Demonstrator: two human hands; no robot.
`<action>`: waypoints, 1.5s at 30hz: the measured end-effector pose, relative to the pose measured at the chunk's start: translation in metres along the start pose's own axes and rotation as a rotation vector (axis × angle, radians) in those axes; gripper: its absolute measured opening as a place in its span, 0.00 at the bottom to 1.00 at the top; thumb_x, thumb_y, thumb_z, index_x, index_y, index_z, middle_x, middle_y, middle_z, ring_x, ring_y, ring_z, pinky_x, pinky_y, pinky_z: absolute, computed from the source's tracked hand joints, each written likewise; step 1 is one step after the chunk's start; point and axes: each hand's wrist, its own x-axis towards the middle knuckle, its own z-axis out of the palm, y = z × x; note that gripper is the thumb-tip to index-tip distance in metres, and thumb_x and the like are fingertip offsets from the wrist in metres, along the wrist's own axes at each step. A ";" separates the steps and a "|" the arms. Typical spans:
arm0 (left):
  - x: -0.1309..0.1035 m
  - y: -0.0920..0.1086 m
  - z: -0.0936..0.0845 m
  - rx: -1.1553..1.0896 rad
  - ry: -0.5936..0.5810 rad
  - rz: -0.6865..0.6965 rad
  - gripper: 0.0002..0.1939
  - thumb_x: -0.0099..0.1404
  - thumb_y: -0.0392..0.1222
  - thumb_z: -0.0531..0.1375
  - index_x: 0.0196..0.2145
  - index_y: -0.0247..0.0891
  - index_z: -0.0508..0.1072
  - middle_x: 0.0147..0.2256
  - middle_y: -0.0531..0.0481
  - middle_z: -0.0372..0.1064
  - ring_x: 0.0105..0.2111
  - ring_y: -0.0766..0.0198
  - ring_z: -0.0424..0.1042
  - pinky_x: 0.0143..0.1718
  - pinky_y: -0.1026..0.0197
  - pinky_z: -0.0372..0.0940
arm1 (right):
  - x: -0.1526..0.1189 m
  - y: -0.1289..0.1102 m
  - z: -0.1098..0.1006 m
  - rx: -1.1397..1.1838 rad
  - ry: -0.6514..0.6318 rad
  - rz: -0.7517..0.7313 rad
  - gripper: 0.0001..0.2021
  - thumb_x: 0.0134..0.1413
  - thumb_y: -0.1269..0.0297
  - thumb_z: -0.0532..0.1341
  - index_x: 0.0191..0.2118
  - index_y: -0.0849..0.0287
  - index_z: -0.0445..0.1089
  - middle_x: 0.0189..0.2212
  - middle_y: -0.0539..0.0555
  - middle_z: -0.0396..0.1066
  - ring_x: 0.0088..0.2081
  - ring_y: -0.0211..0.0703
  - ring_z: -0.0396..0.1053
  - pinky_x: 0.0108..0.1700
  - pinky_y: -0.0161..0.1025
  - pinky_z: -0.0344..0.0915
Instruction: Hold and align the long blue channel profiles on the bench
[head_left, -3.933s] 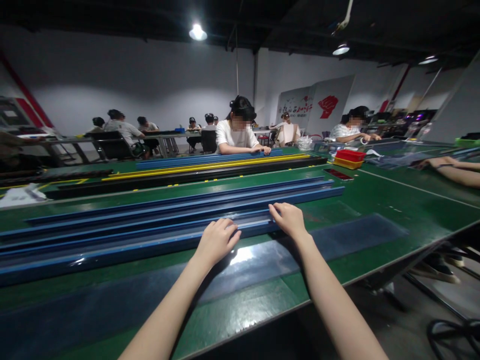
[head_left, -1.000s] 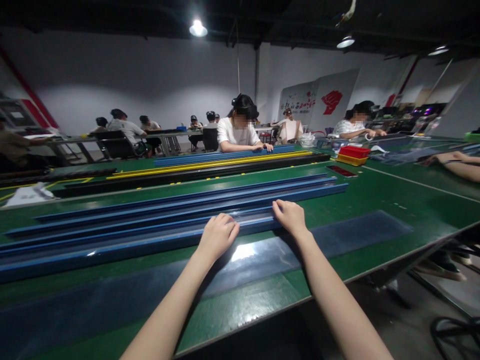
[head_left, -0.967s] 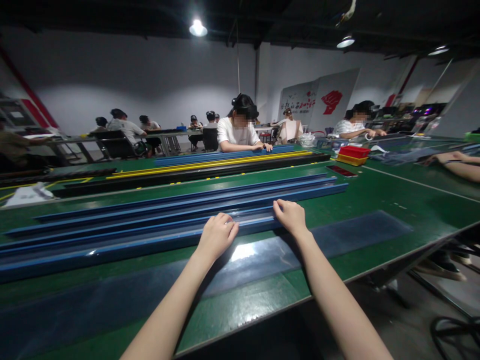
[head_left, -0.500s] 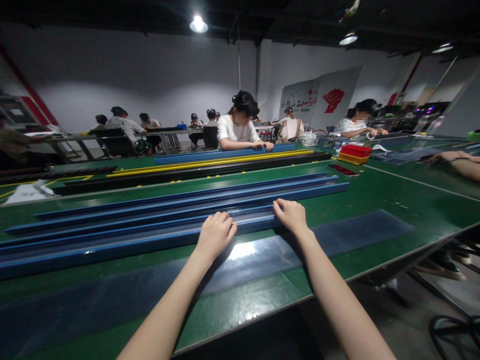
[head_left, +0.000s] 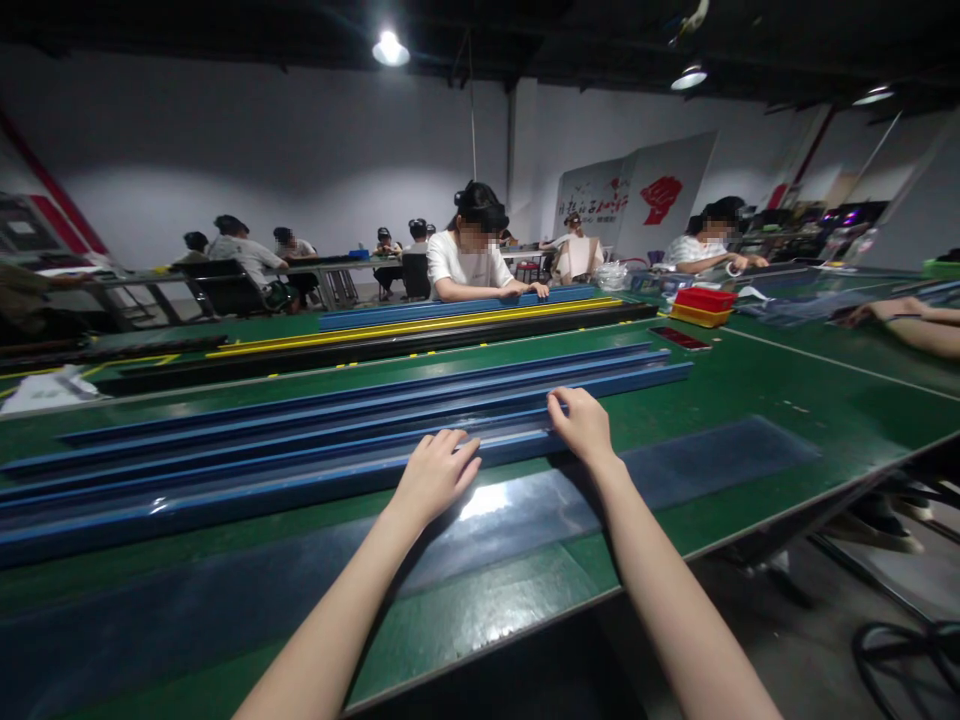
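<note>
The nearest long blue channel (head_left: 225, 510) lies across the green table, with a glossy pale strip showing along its inside. Bent over its near edge are the fingers of my left hand (head_left: 439, 472), with the thumb held apart. Farther right, my right hand (head_left: 583, 425) is closed at the same channel with its fingers curled; the fingertips are partly hidden. Just behind lie more blue channels (head_left: 630, 382), side by side. A long clear plastic sheet (head_left: 300, 560) is flat on the table below my wrists.
A yellow rail (head_left: 420, 328) and a black rail (head_left: 375, 352) lie farther back. Across the table a co-worker (head_left: 469, 265) has both hands on a blue piece. A phone (head_left: 680, 338), a red bin (head_left: 703, 299) and white paper (head_left: 49, 390) also rest on the table.
My left hand has shifted slightly right, its thumb and fingers a little straighter. The right hand keeps its place on the channel. The whole view has drifted slightly.
</note>
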 end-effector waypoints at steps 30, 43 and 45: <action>0.001 0.002 0.005 0.031 0.096 0.055 0.11 0.63 0.38 0.50 0.41 0.36 0.69 0.39 0.45 0.68 0.39 0.58 0.66 0.37 0.58 0.61 | 0.004 0.057 0.009 0.256 -0.187 0.698 0.20 0.50 0.56 0.47 0.23 0.60 0.73 0.23 0.59 0.71 0.31 0.47 0.67 0.31 0.35 0.56; 0.004 0.006 0.007 0.040 0.139 0.068 0.09 0.64 0.33 0.49 0.37 0.36 0.68 0.37 0.46 0.69 0.36 0.60 0.66 0.34 0.60 0.59 | 0.002 0.060 0.010 0.740 -0.268 0.825 0.15 0.49 0.57 0.50 0.18 0.57 0.55 0.12 0.45 0.50 0.14 0.31 0.46 0.17 0.32 0.47; 0.004 0.007 0.007 0.044 0.148 0.070 0.09 0.64 0.33 0.49 0.36 0.36 0.68 0.37 0.46 0.69 0.36 0.61 0.66 0.33 0.60 0.59 | 0.002 0.061 0.010 0.807 -0.290 0.832 0.14 0.50 0.57 0.51 0.18 0.57 0.53 0.11 0.44 0.48 0.13 0.29 0.43 0.15 0.31 0.44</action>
